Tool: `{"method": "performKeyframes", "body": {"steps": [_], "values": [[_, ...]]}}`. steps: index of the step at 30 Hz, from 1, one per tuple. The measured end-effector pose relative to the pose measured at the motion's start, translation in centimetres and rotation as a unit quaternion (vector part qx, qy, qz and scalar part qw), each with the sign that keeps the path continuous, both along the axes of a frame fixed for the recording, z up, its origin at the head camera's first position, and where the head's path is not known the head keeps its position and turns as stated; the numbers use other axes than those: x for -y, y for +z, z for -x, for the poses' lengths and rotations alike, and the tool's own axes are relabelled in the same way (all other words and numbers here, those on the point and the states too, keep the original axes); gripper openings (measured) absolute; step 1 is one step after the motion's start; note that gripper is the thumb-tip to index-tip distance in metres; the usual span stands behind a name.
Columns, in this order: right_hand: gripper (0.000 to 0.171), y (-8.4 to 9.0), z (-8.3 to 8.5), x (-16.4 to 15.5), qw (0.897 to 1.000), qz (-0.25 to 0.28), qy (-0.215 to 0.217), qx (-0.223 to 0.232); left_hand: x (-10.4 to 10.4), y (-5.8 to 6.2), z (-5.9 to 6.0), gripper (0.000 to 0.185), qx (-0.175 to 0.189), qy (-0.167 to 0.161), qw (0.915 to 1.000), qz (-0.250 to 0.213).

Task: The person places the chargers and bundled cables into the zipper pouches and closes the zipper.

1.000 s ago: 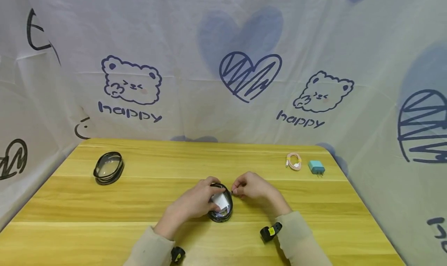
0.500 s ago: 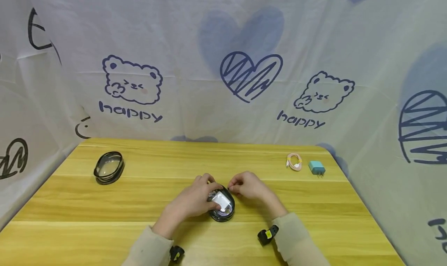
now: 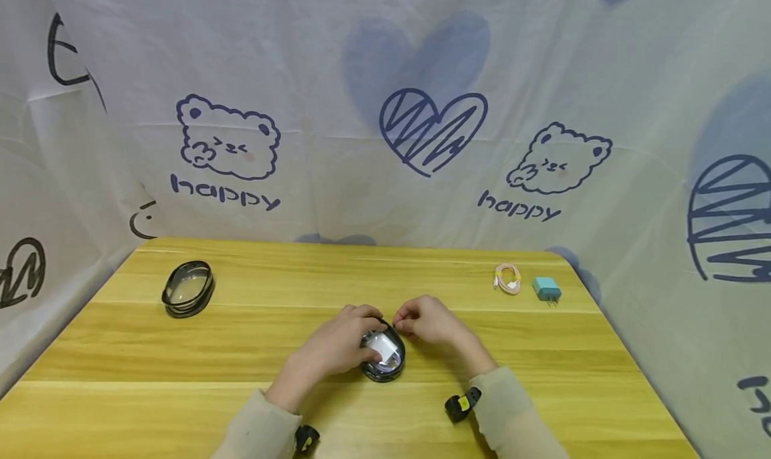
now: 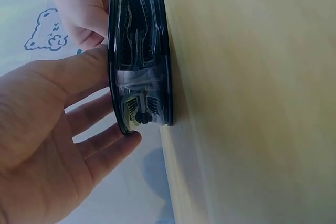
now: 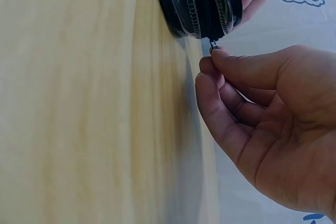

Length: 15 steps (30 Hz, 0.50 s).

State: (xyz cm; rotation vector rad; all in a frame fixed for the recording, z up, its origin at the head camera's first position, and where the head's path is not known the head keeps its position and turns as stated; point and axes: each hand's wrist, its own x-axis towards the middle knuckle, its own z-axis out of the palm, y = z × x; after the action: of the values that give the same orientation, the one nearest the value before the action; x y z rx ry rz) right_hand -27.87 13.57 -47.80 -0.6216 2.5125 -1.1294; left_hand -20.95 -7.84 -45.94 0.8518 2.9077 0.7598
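Note:
A small oval zip pouch [image 3: 391,373], clear with black trim, lies on the table in front of the person. Through its top shows a white charger [image 3: 382,345] with a pale cable beside it. My left hand [image 3: 340,342] holds the pouch from the left, thumb and fingertips spread over its upper rim. At the pouch's right end, the thumb and index finger of my right hand [image 3: 434,320] pinch the small metal zipper pull [image 5: 213,44]. In the left wrist view, the pouch side [image 4: 139,80] faces me, zip along its upper part.
A second clear pouch with black trim [image 3: 188,306] lies at the back left of the wooden table [image 3: 271,271]. At the back right are a coiled pink cable [image 3: 508,278] and a blue plug charger [image 3: 546,289]. A printed cloth [image 3: 325,178] hangs behind.
The pouch has shifted slightly to the right under my left hand. My right hand has come a little to the left, closer against the pouch's edge. The other objects stay put.

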Motion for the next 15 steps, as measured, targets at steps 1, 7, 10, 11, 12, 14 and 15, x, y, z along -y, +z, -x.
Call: {"method": "performKeyframes", "body": {"steps": [1, 7, 10, 11, 12, 14, 15], "values": [[0.008, 0.0, 0.0, 0.0, 1.000, 0.000, 0.001, 0.000, 0.0, 0.0, 0.0, 0.043, -0.002, 0.001, 1.0000, 0.000], [0.007, 0.3, 0.0, -0.5, 1.000, -0.005, 0.019, -0.001, -0.3, 0.1, -0.2, 0.043, 0.003, 0.018, 0.9997, 0.016], [0.008, 0.6, -0.1, -0.9, 0.999, -0.007, 0.035, 0.008, -0.4, 0.3, -0.4, 0.043, 0.008, 0.024, 0.9994, 0.022], [0.008, 0.6, 0.0, -1.0, 0.999, -0.008, 0.040, 0.014, -0.4, 0.4, -0.4, 0.044, 0.009, 0.024, 0.9994, 0.022], [0.009, 0.7, 0.0, -1.1, 0.999, -0.007, 0.044, 0.021, -0.4, 0.4, -0.4, 0.043, 0.009, 0.025, 0.9994, 0.021], [0.009, 0.8, 0.0, -1.3, 0.998, -0.008, 0.050, 0.034, -0.4, 0.3, -0.4, 0.043, 0.008, 0.025, 0.9995, 0.017], [0.009, 0.9, 0.0, -1.3, 0.998, -0.008, 0.052, 0.039, -0.4, 0.3, -0.4, 0.043, 0.008, 0.025, 0.9995, 0.015]]}}
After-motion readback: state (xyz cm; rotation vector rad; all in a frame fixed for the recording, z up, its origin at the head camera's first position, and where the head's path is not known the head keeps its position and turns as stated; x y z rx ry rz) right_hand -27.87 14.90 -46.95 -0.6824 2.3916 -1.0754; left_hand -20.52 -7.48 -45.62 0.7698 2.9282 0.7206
